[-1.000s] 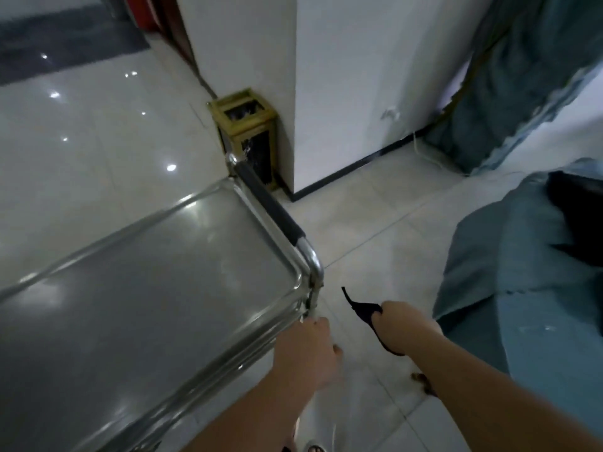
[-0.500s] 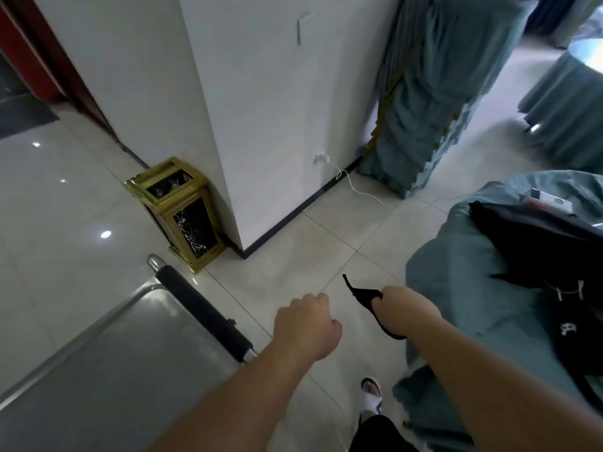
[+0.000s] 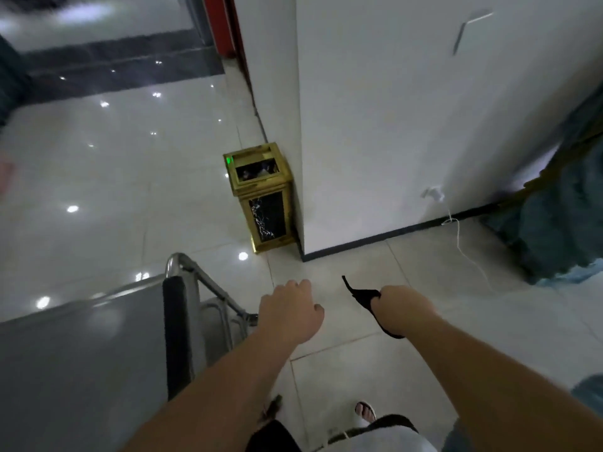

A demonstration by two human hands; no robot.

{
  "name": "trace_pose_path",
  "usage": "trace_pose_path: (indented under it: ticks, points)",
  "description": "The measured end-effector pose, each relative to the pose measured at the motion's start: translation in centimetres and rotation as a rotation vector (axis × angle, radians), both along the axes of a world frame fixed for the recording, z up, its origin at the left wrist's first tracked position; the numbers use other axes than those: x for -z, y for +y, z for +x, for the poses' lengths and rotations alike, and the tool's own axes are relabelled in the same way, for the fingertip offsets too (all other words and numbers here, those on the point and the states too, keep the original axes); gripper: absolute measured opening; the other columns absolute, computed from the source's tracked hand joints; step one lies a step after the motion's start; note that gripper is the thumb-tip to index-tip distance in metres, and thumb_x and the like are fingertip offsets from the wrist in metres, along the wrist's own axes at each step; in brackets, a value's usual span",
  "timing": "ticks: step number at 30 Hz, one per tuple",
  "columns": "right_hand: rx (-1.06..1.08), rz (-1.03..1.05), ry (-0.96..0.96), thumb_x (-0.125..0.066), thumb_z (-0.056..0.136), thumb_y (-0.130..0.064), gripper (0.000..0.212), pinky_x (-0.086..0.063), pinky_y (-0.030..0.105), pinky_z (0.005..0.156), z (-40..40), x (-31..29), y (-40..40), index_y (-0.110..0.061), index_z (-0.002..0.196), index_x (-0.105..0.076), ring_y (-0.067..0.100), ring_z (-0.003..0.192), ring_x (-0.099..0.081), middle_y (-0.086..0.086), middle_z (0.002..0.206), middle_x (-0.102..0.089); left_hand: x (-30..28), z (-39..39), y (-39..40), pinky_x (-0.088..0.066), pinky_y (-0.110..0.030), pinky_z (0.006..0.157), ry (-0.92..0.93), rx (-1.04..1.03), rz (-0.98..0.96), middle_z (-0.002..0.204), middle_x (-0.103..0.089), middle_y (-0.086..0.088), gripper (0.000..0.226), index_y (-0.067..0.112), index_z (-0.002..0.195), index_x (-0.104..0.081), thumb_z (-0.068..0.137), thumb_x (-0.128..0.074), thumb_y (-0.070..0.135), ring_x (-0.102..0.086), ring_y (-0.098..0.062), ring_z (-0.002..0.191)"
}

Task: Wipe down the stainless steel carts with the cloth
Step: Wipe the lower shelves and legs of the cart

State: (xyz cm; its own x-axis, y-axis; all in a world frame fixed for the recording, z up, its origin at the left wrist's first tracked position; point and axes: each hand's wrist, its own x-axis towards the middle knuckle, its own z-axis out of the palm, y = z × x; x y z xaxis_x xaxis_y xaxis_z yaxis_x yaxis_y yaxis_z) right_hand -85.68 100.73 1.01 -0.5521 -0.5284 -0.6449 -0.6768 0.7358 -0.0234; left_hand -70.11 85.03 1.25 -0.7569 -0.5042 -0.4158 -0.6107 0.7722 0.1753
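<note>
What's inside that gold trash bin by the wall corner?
Through the open top of the gold bin some dark and pale scraps show, too blurred to identify. Its dark side panels hide everything lower down.

Glossy pale tile floor (image 3: 114, 177). Steel cart (image 3: 81, 353) stands on it at 8 o'clock, gold-and-black bin (image 3: 262, 199) at 12 against the white pillar's corner, white cable (image 3: 470, 256) trailing at 3, teal fabric pile (image 3: 561, 236) far right.

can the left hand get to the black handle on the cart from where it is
Probably yes. The left hand hovers with curled fingers holding nothing, just right of the cart, and nothing lies between it and the black handle. The right hand holds the cloth.
</note>
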Motion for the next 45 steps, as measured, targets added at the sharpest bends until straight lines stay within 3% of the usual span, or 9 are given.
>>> trace_pose_path:
  ticks: [7, 11, 15, 22, 27, 31, 36, 41, 45]
  points:
    - [-0.153, -0.011, -0.056, -0.048, 0.099, -0.004, 0.034, -0.047, 0.036, 0.076, -6.6, 0.4, -9.8, -0.008, 0.132, -0.056, 0.025, 0.086, -0.054, 0.005, 0.102, -0.054, -0.9, -2.2, -5.7, -0.053, -0.043, 0.097, -0.048, -0.244, 0.012, 0.126, -0.059, -0.003, 0.047, 0.021, 0.141, -0.05, 0.105, -0.042, 0.05, -0.058, -0.022, 0.112]
    - [-0.189, -0.063, -0.105, -0.05, 0.101, -0.006, 0.024, -0.056, 0.037, 0.082, -8.2, 1.1, -17.5, -0.008, 0.124, -0.055, 0.023, 0.081, -0.059, 0.005, 0.092, -0.054, 0.3, -4.0, -10.8, -0.052, -0.044, 0.098, -0.056, -0.386, 0.064, 0.126, -0.058, -0.004, 0.044, 0.02, 0.139, -0.049, 0.104, -0.043, 0.046, -0.058, -0.024, 0.114]
    - [-0.294, -0.127, -0.034, -0.048, 0.105, -0.027, 0.026, -0.057, 0.039, 0.082, -11.1, 1.5, -25.1, -0.014, 0.115, -0.068, 0.026, 0.091, -0.065, 0.006, 0.105, -0.066, 1.9, -7.2, -17.8, -0.049, -0.044, 0.096, -0.065, -0.438, 0.061, 0.121, -0.058, -0.003, 0.039, 0.021, 0.131, -0.051, 0.103, -0.043, 0.047, -0.055, -0.023, 0.108]
    - [-0.343, -0.096, -0.019, -0.047, 0.108, -0.026, 0.03, -0.056, 0.041, 0.096, -17.0, -0.4, -38.2, -0.015, 0.126, -0.069, 0.026, 0.103, -0.065, 0.005, 0.111, -0.065, 2.1, -11.7, -30.3, -0.045, -0.044, 0.095, -0.081, -0.462, 0.016, 0.127, -0.059, -0.003, 0.049, 0.022, 0.138, -0.05, 0.102, -0.041, 0.053, -0.057, -0.024, 0.115]
    - [-0.48, -0.069, -0.009, -0.047, 0.105, -0.032, 0.026, -0.056, 0.039, 0.091, -18.5, -0.6, -48.2, -0.02, 0.116, -0.067, 0.023, 0.097, -0.064, 0.001, 0.102, -0.064, 2.6, -12.2, -37.3, -0.043, -0.043, 0.093, -0.06, -0.605, 0.032, 0.133, -0.058, -0.004, 0.054, 0.022, 0.144, -0.048, 0.102, -0.038, 0.055, -0.057, -0.026, 0.119]
    - [-0.715, -0.013, -0.037, -0.046, 0.107, -0.026, 0.03, -0.056, 0.044, 0.097, -18.6, -0.1, -57.2, -0.014, 0.124, -0.067, 0.027, 0.107, -0.065, 0.007, 0.117, -0.065, 3.0, -11.9, -42.5, -0.043, -0.044, 0.097, -0.111, -0.761, 0.037, 0.142, -0.055, -0.008, 0.057, 0.021, 0.15, -0.045, 0.104, -0.038, 0.053, -0.055, -0.03, 0.126]
    - [-0.77, -0.096, -0.061, -0.04, 0.103, -0.036, 0.027, -0.05, 0.038, 0.078, -18.2, -0.1, -66.6, -0.017, 0.096, -0.059, 0.027, 0.086, -0.058, 0.001, 0.083, -0.055, 2.2, -9.9, -46.3, -0.045, -0.043, 0.097, -0.11, -1.046, 0.075, 0.142, -0.056, -0.007, 0.057, 0.02, 0.152, -0.045, 0.105, -0.041, 0.052, -0.055, -0.03, 0.126]
    - [-0.912, 0.005, -0.131, -0.039, 0.106, -0.023, 0.03, -0.048, 0.029, 0.072, -13.1, 0.4, -72.9, -0.016, 0.077, -0.046, 0.019, 0.078, -0.058, 0.003, 0.086, -0.056, 2.9, -6.1, -46.7, -0.045, -0.043, 0.097, -0.105, -1.293, 0.14, 0.144, -0.054, -0.007, 0.057, 0.021, 0.152, -0.044, 0.104, -0.04, 0.051, -0.054, -0.029, 0.127]
    - [-1.148, 0.072, -0.159, -0.042, 0.106, -0.027, 0.027, -0.048, 0.033, 0.077, -5.6, 1.2, -76.2, -0.012, 0.087, -0.055, 0.025, 0.083, -0.06, 0.005, 0.089, -0.057, 4.1, -1.9, -47.3, -0.049, -0.043, 0.096, -0.133, -1.467, 0.224, 0.142, -0.056, -0.006, 0.054, 0.022, 0.149, -0.047, 0.102, -0.042, 0.049, -0.056, -0.029, 0.125]
